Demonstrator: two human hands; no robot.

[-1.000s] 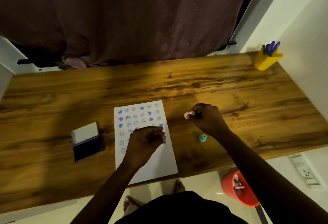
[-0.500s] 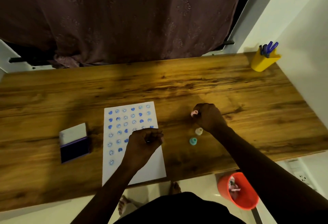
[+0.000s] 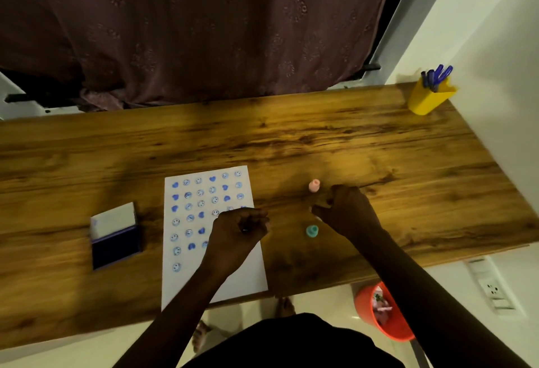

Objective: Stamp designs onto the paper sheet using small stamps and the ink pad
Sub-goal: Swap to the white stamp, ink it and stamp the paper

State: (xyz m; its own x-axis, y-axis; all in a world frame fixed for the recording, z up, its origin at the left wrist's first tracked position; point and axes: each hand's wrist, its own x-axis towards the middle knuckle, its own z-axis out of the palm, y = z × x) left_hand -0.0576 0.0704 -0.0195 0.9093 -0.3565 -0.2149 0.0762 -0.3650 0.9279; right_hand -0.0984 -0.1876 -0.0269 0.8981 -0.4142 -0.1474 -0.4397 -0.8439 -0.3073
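The white paper sheet [image 3: 233, 277] lies on the wooden desk [image 3: 320, 140], its upper part covered with blue smiley and heart prints. My left hand [image 3: 239, 230] rests on the sheet as a closed fist; whether it holds anything is hidden. The open ink pad [image 3: 116, 248], with its white lid raised, sits left of the sheet. Right of the sheet, a pink stamp [image 3: 314, 186] stands alone and a teal stamp [image 3: 312, 231] stands nearer me. Between them my right hand [image 3: 347, 210] pinches a pale stamp [image 3: 318, 217], mostly hidden by the fingers.
A yellow pen holder [image 3: 428, 99] with blue pens stands at the desk's far right corner by the wall. A dark curtain [image 3: 204, 32] hangs behind the desk. On the floor below the desk's front edge are an orange bucket [image 3: 367, 306] and my feet.
My right hand set the pink stamp down upright on the desk, let it go, and moved back onto the pale stamp. My left hand stayed on the sheet.
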